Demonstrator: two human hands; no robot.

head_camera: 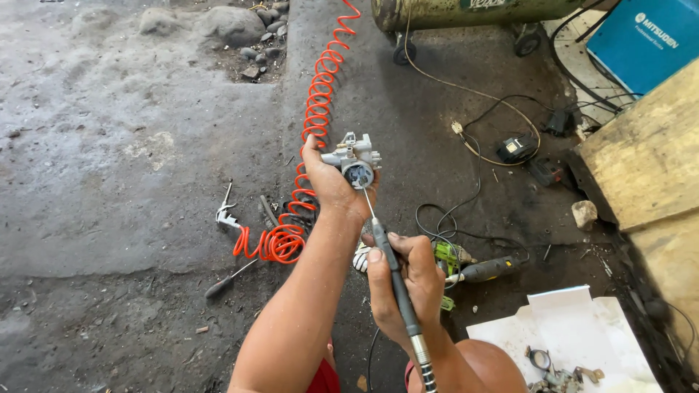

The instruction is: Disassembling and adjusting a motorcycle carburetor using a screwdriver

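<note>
Where the grey concrete floor (131, 145) spreads under everything, a dull olive metal tank on small wheels (466, 14) stands at the top, and an orange coiled plastic air hose (314, 116) runs down from beside it to a heap near a silver blow gun (226, 215). White cardboard (575, 327) with small metal parts lies at lower right. The left hand (331, 185) is raised over the floor, fingers wrapped around a small grey cast-metal carburettor body (354, 160). The right hand (404, 284) is closed in a pen-like grip on a slim black rotary handpiece (397, 280), its thin bit touching the carburettor's round opening.
</note>
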